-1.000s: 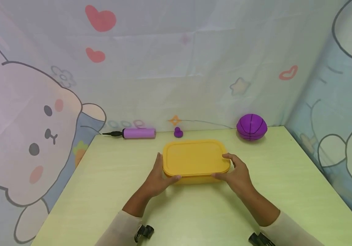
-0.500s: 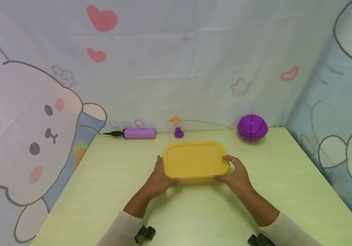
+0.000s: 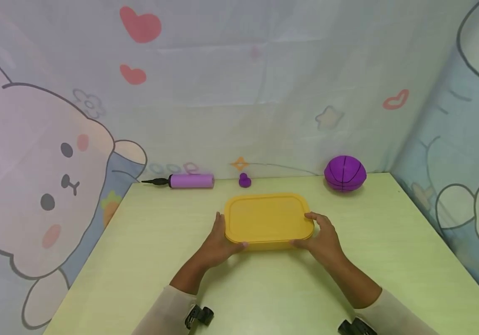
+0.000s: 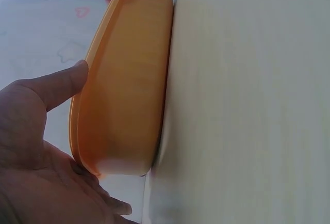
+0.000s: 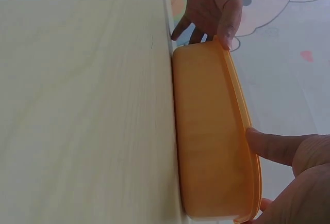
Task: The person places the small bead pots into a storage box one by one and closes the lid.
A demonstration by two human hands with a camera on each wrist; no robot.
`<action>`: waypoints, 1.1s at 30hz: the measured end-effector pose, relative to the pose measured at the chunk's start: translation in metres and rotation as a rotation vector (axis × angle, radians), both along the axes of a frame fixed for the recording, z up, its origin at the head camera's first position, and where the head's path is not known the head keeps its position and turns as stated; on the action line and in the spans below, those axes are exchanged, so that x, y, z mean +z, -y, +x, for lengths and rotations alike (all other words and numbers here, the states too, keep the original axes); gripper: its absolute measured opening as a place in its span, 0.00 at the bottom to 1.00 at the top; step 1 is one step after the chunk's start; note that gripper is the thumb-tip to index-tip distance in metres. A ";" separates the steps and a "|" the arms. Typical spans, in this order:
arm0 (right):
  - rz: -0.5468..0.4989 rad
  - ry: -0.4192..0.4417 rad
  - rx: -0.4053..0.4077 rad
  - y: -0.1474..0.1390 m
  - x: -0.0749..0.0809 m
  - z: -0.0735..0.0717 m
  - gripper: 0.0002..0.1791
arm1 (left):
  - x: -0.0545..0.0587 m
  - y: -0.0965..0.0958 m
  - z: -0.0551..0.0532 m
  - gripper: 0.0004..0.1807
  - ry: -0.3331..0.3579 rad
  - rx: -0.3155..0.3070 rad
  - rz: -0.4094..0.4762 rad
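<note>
A yellow plastic food container (image 4: pixel 124 79) with its lid (image 3: pixel 269 218) on sits at the middle of the table, its base on the tabletop. My left hand (image 3: pixel 216 244) grips the left end, thumb on the lid's front rim and fingers along the side. On the right end, my right hand (image 3: pixel 323 237) holds the lid's edge, with the thumb at the front and a finger on the right rim. Both wrist views show the thumbs (image 5: pixel 270 145) against the rim. What the container holds is hidden.
Along the table's (image 3: pixel 264 298) back edge lie a purple hand pump (image 3: pixel 191 181) with a black nozzle, a small purple knobbed object (image 3: pixel 244 180) and a purple ball (image 3: pixel 345 173) with black lines. A printed cloth (image 3: pixel 239 93) hangs behind.
The lid now sits slightly lower, and less of the container's front wall shows beneath its rim. Both hands keep their hold. The head view has shifted slightly.
</note>
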State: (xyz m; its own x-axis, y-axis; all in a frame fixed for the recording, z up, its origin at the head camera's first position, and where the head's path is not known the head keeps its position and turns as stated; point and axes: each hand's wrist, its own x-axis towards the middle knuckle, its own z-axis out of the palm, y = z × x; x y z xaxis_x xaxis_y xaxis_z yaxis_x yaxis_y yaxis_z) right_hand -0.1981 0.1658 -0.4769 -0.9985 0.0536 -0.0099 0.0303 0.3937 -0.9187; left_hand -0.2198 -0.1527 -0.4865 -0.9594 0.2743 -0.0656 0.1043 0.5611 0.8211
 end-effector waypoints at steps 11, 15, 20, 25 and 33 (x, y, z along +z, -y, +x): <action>-0.033 0.048 0.050 0.001 -0.001 0.001 0.55 | 0.004 0.004 0.005 0.71 0.029 -0.019 -0.019; -0.044 0.063 0.086 0.001 -0.001 0.003 0.58 | 0.005 0.006 0.008 0.65 0.040 -0.062 -0.026; -0.019 0.053 0.113 -0.004 0.001 0.005 0.61 | 0.006 0.004 0.008 0.59 0.027 -0.055 -0.016; 0.013 0.043 0.149 -0.016 -0.003 0.002 0.63 | -0.001 0.000 0.004 0.59 0.008 -0.029 0.013; 0.342 -0.037 0.168 -0.050 -0.003 0.007 0.66 | -0.003 0.007 0.015 0.60 -0.132 0.086 -0.295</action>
State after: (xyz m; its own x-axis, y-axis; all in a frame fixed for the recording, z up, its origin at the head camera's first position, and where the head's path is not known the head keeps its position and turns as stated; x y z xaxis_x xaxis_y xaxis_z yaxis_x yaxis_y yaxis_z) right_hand -0.1907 0.2155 -0.4798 -0.9930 -0.1166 0.0162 -0.0912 0.6747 -0.7325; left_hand -0.2046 -0.1602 -0.4897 -0.9837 0.1799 -0.0041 0.1409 0.7842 0.6043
